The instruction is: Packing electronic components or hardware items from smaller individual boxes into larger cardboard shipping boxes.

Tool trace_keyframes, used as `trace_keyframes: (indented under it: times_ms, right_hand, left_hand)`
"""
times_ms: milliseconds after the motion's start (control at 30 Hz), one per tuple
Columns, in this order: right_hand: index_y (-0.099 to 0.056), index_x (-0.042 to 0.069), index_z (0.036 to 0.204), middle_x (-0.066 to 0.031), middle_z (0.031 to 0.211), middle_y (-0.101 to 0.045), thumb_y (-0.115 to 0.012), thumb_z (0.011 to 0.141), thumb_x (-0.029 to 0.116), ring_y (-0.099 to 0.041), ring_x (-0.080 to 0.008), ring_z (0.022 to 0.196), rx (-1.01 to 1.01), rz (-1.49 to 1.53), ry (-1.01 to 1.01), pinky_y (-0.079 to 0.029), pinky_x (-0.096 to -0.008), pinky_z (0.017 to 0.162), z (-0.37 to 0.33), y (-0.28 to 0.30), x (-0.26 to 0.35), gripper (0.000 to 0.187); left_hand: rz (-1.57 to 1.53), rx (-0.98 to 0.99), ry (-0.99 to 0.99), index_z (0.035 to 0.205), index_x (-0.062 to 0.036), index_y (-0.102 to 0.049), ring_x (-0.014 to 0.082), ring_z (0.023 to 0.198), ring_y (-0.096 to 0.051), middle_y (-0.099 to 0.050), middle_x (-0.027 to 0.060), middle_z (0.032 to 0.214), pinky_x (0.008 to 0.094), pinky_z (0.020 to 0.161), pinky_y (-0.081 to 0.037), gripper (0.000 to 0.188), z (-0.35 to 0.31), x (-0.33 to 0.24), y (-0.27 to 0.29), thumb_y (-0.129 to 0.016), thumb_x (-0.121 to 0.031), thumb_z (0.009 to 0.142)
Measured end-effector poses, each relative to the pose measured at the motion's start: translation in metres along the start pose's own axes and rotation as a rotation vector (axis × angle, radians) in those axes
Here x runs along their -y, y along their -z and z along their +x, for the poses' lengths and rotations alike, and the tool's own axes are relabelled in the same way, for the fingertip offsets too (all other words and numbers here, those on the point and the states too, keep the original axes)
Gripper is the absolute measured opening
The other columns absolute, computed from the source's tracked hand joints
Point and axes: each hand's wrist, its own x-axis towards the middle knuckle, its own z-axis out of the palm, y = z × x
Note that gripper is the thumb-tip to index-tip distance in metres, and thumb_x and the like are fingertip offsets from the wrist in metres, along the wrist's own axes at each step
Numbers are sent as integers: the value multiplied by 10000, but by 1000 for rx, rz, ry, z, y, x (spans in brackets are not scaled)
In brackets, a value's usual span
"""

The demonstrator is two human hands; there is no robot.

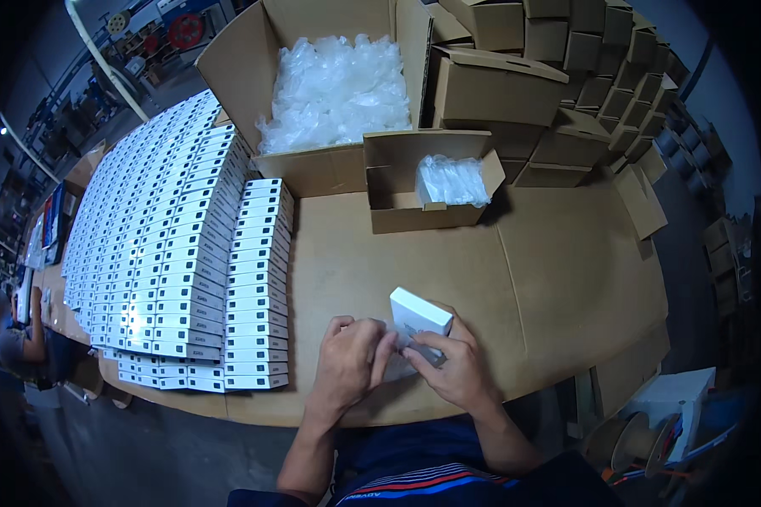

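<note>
Near the table's front edge, my right hand [455, 365] grips a small white box [420, 313], tilted with one end up. Clear plastic film [395, 369], seemingly a bag, shows around the box's lower part, between my hands. My left hand [348, 359] is closed beside it, thumb and fingers pinching at the film. The fingers partly cover the box's lower end, so how far the film reaches around it is hidden.
Rows of stacked white boxes [173, 253] cover the table's left side. A large carton [325, 169] full of clear bags stands behind, with a smaller open carton [423, 221] holding clear-wrapped items before it. Brown cartons [499, 93] pile up at back right. Another person [25, 338] sits far left.
</note>
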Motion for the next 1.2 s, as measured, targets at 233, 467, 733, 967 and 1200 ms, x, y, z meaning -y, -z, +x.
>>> trace_keyframes:
  times_ms: [233,467,733,967,1200]
  right_hand:
    - [-753,-27,931,-211,1101,-663,-785,878,111,-660,-319,985,134,46,-117,-514,-372,857,-12,4,-21,151]
    - [-696,-45,836,-127,796,-577,-733,968,209,-501,-203,728,-153,214,-193,-427,-352,669,-9,-16,-44,289]
    - [-698,-43,884,-120,807,-553,-713,990,233,-492,-172,717,-173,132,-187,-415,-315,639,-15,-18,-53,296]
    - [-732,-30,1123,-101,1034,-632,-635,1011,149,-560,-158,819,-114,302,-228,-471,-303,749,-23,-18,-63,232]
    - [-286,6,1558,-158,1287,-600,-540,1010,-27,-604,-150,1107,-290,594,-17,-477,-289,988,36,37,-37,604]
  left_hand:
    - [-447,-198,511,1156,2,-560,181,756,-614,-606,109,829,316,672,-499,249,14,20,-1,-646,-170,998]
    - [-946,-99,511,1279,15,-532,130,985,-594,-613,74,1101,292,832,-510,454,-16,33,-31,-764,-174,939]
    - [-1055,-171,575,1249,22,-590,106,861,-664,-701,52,1018,256,774,-548,412,-18,26,-31,-791,-55,897]
    - [-901,76,669,1124,34,-679,154,941,-686,-733,82,1012,296,854,-553,359,-22,29,-30,-854,-94,838]
    - [-760,98,506,1075,28,-700,141,915,-710,-765,108,973,304,837,-564,284,-35,27,-32,-828,-61,838]
